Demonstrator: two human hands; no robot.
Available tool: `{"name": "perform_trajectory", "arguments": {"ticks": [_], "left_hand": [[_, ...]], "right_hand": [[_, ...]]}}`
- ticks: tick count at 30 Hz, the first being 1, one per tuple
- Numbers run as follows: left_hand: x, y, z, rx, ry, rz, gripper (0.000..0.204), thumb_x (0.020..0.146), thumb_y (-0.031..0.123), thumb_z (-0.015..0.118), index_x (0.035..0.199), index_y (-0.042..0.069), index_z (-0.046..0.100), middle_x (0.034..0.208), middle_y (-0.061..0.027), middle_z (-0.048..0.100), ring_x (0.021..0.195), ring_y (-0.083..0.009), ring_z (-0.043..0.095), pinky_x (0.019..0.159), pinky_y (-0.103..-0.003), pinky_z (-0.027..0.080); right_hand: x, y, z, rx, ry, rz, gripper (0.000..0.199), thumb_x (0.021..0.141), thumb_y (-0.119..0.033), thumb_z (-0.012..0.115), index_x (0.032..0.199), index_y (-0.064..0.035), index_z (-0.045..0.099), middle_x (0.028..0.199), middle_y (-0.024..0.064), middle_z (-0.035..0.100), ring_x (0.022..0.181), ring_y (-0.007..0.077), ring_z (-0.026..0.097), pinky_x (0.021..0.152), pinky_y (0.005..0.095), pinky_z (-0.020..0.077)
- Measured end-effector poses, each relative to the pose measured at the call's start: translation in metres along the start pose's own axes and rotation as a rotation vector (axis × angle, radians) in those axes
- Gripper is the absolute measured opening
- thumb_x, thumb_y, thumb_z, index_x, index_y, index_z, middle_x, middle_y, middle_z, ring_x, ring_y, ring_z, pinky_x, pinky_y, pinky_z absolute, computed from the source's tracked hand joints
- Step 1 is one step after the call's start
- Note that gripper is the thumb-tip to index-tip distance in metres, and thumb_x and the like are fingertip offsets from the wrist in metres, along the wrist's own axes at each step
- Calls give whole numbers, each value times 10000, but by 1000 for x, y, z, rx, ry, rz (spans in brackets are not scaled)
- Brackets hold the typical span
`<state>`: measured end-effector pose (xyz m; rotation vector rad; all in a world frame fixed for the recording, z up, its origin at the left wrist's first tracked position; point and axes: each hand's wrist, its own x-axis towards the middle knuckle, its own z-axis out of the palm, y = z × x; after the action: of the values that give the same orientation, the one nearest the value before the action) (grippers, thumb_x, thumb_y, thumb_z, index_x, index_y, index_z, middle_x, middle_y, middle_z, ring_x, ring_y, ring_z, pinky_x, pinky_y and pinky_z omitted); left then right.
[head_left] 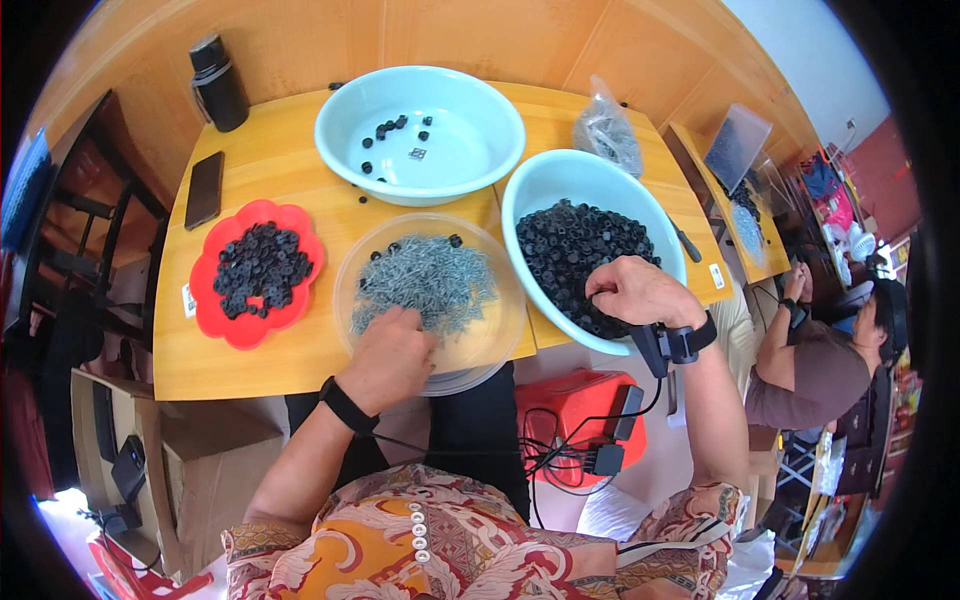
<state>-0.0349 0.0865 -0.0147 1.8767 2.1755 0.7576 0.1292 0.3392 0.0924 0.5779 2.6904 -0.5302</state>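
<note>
My left hand (392, 352) reaches into a clear round tub (505, 345), its fingers curled down at the near edge of a heap of silver screws (430, 280). Its fingertips are hidden, so what they hold cannot be made out. Over the right light-blue basin (530, 170) my right hand (645, 292) is bent with fingers drawn together at the small round black plastic parts (580, 240). Anything between those fingertips is too small or covered to name. A few black parts also lie on the screws.
A red flower-shaped tray (205, 300) of flat black pieces stands left. Behind are another light-blue basin (480, 120) with a few black parts, a phone (204, 190), a dark flask (219, 90) and a plastic bag (608, 135). Cables hang beside a red stool (570, 400). A person (830, 360) sits right.
</note>
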Motion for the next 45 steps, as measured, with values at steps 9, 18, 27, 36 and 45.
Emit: {"name": "perform_trajectory", "arguments": {"ticks": [9,18,27,36,45], "left_hand": [[5,-5,8,35,-13,-77,87,656,39,558,718,38,620,702,-128,541,722,-311,539,660,-396,444],[-2,-9,-4,-100,190,-132,72,685,1,540,729,13,595,707,-138,541,709,-318,537,632,-392,437],[-25,-23,-37,-247,482,-81,197,675,-58,567,863,-9,595,750,-133,564,734,-287,551,657,-338,451],[-65,-89,-71,203,579,-572,154,681,21,598,829,-8,629,824,-146,591,823,-313,553,747,-375,445],[-54,-105,-66,230,271,-707,135,665,64,560,766,22,641,778,-178,611,788,-327,594,713,-415,481]], "right_hand": [[13,18,15,-110,21,56,223,665,-126,614,852,-5,640,745,173,625,710,294,614,653,348,478],[66,23,36,-270,-57,29,183,619,-51,578,775,24,634,738,239,594,719,351,605,648,398,477],[66,20,46,-366,-66,-23,152,578,-21,547,701,22,625,713,257,573,724,389,584,657,429,482],[68,11,44,-390,-70,-44,135,577,-32,568,686,9,636,684,238,571,692,376,586,651,407,485],[-8,-80,3,-247,337,10,121,703,-105,616,737,10,604,729,201,595,703,355,591,646,411,478]]}}
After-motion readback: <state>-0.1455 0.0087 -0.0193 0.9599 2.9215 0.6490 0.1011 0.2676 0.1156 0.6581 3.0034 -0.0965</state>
